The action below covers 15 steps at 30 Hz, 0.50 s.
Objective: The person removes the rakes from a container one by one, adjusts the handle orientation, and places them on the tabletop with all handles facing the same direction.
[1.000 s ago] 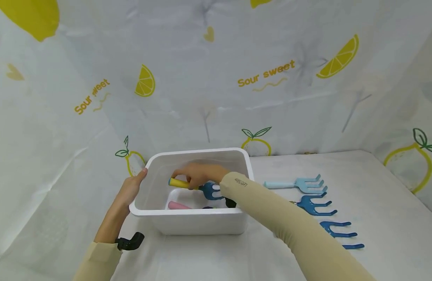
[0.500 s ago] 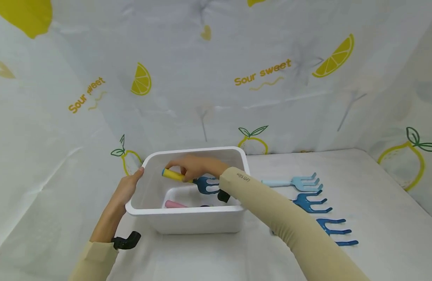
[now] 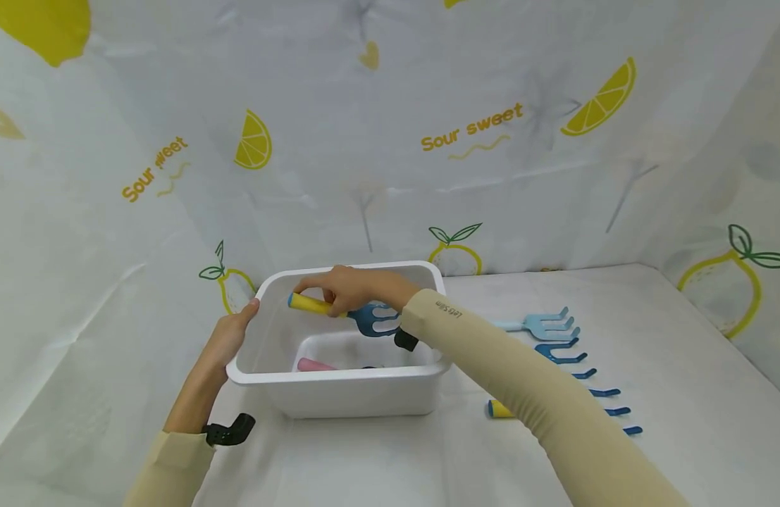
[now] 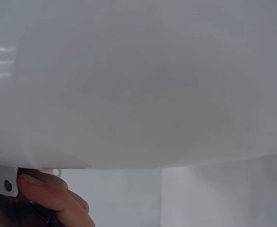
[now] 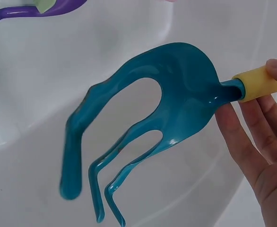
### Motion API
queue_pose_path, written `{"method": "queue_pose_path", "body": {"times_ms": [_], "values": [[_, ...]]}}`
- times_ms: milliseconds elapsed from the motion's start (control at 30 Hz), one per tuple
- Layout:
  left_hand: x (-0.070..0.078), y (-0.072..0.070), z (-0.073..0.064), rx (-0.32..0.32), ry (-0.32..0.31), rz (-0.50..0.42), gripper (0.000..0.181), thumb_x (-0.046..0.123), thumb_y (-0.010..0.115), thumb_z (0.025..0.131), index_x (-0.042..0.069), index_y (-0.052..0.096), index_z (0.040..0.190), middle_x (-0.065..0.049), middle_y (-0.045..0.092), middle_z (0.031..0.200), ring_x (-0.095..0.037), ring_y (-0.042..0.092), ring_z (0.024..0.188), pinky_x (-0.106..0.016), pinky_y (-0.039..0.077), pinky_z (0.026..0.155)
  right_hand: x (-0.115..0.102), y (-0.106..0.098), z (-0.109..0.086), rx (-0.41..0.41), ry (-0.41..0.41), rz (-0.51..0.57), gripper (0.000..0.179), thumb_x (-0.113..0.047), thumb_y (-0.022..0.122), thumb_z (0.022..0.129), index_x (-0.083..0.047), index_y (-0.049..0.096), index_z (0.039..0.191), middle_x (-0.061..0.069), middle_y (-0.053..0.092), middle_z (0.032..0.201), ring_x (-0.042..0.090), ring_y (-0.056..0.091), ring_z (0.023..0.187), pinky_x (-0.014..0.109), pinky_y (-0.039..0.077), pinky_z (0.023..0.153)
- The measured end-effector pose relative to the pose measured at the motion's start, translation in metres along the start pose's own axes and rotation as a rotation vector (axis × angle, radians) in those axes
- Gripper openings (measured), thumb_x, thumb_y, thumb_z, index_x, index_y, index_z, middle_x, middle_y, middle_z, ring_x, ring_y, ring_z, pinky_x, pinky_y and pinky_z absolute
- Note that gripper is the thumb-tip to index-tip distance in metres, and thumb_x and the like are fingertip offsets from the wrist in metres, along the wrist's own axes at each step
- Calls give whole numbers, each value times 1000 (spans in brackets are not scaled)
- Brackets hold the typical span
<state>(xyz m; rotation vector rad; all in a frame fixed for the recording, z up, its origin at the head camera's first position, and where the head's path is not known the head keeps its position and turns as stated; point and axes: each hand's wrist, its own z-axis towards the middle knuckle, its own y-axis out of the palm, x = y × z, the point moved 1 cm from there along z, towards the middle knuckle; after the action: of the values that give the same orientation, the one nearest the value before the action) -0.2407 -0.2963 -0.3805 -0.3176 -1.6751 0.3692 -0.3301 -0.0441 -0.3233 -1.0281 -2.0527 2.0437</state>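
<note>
My right hand (image 3: pixel 347 287) pinches a hand rake by its yellow handle (image 3: pixel 308 303), inside the white plastic tub (image 3: pixel 358 396). The rake's blue three-tined head (image 5: pixel 186 90) points right in the head view, held above the tub floor. The right wrist view has the thumb on one side of the handle and fingers beneath it. My left hand (image 3: pixel 232 332) grips the tub's left rim, and in the left wrist view its fingers (image 4: pixel 53 196) curl under the edge. On the tub floor lie a pink handle (image 3: pixel 313 365) and a purple tool (image 5: pixel 39 10), only partly visible.
Right of the tub on the white cloth lie a light blue rake (image 3: pixel 545 326) and several darker blue rakes (image 3: pixel 557 352), partly hidden by my right sleeve. A yellow handle end (image 3: pixel 500 409) shows below the sleeve. A lemon-printed sheet (image 3: pixel 339 204) hangs behind the tub.
My right hand has raised the yellow-handled hand rake from low in the tub toward the rim. The left hand keeps its hold on the rim. The head view has shifted slightly.
</note>
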Motion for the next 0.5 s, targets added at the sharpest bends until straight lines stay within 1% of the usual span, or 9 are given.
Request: {"method": "queue_pose_path", "body": {"times_ms": [267,367,500], "values": [[3,1,-2,12,-1,10,81,64,30,107,0,40,155,-29,55,148,-25,74,110,-33,63,77,-17,-18,-14,7,-62,-41,65,-11,68,97,-29,43,154,8,71,100,18,63,86,23,54,77],[3,1,-3,11,-5,10,80,64,30,107,1,40,155,-29,55,148,-23,74,108,-33,63,77,-22,-25,-22,13,-74,-55,65,-10,66,97,-29,43,154,6,71,98,17,63,85,23,53,77],[3,2,-3,8,-14,-6,80,64,31,107,0,40,155,-28,55,148,-17,73,104,-30,62,77,-27,-34,-33,27,-80,-82,64,-9,65,97,-29,43,154,5,70,96,17,62,83,25,52,76]]}}
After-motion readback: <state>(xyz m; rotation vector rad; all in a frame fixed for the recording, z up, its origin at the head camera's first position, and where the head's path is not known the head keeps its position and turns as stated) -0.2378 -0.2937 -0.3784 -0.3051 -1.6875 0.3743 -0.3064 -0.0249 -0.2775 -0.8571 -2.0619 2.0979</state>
